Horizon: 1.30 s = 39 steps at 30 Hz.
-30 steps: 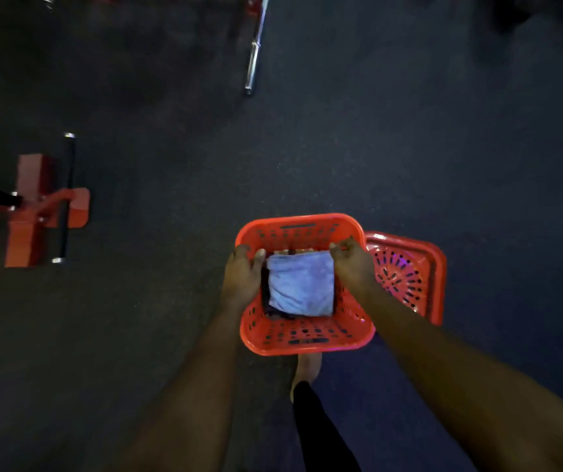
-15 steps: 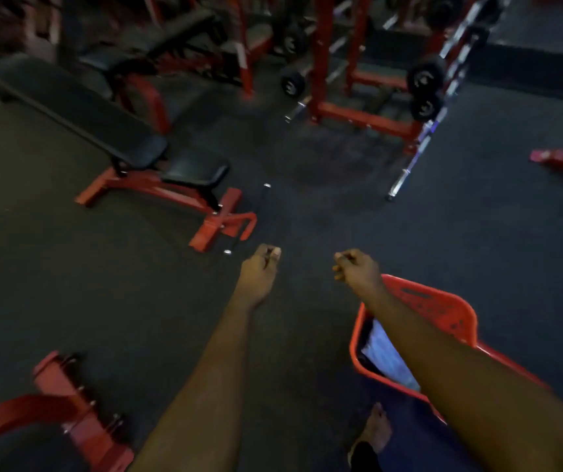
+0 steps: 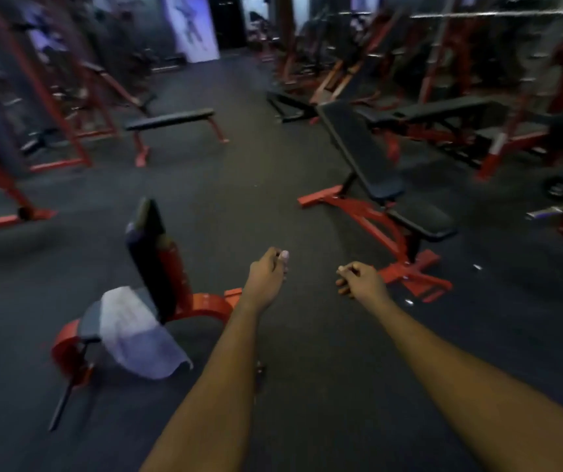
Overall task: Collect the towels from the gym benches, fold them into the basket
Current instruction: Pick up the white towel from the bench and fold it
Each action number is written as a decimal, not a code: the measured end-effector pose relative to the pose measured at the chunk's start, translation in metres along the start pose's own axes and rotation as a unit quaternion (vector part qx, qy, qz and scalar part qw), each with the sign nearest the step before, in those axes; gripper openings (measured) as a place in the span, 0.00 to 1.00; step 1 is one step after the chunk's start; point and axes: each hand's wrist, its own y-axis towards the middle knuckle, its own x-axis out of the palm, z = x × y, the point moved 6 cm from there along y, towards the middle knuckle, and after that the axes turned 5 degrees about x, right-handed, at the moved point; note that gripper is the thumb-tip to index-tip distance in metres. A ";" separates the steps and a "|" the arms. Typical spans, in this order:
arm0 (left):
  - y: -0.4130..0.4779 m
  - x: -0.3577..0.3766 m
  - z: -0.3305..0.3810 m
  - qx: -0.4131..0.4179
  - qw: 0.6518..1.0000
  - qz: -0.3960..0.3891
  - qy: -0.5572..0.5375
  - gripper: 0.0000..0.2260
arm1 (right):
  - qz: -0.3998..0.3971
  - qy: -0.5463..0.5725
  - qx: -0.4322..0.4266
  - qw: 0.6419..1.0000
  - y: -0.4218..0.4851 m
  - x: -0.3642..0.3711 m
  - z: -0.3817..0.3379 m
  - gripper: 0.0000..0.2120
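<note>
A pale towel (image 3: 133, 335) lies draped over the seat of a red-framed bench (image 3: 152, 257) with an upright black back pad, at the lower left. Its lower edge hangs off the seat toward the floor. My left hand (image 3: 268, 275) is held out in front of me, right of that bench, with curled fingers and nothing in it. My right hand (image 3: 360, 279) is beside it, also curled and empty. The basket is out of view.
An inclined black bench (image 3: 365, 155) on a red frame stands ahead to the right. A flat bench (image 3: 171, 120) sits further back on the left. Red racks (image 3: 58, 107) and more benches line both sides. Dark floor (image 3: 256, 185) runs down the middle.
My hands have let go of the folded towel in the orange basket and lifted away. The view has swung up and round; the basket has dropped out of sight and a towel-draped bench has appeared.
</note>
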 end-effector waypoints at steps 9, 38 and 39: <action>-0.050 -0.236 -0.167 -0.146 0.970 0.191 0.044 0.14 | -0.214 -0.063 -0.060 0.973 0.033 0.304 -0.073 0.11; 0.070 -0.490 -0.677 -0.361 0.932 0.006 0.031 0.12 | -0.212 -0.361 0.195 0.887 0.205 0.849 0.046 0.27; 0.074 -0.485 -0.693 -0.357 0.934 -0.010 0.029 0.12 | -0.192 -0.381 0.186 0.885 0.212 0.858 0.054 0.27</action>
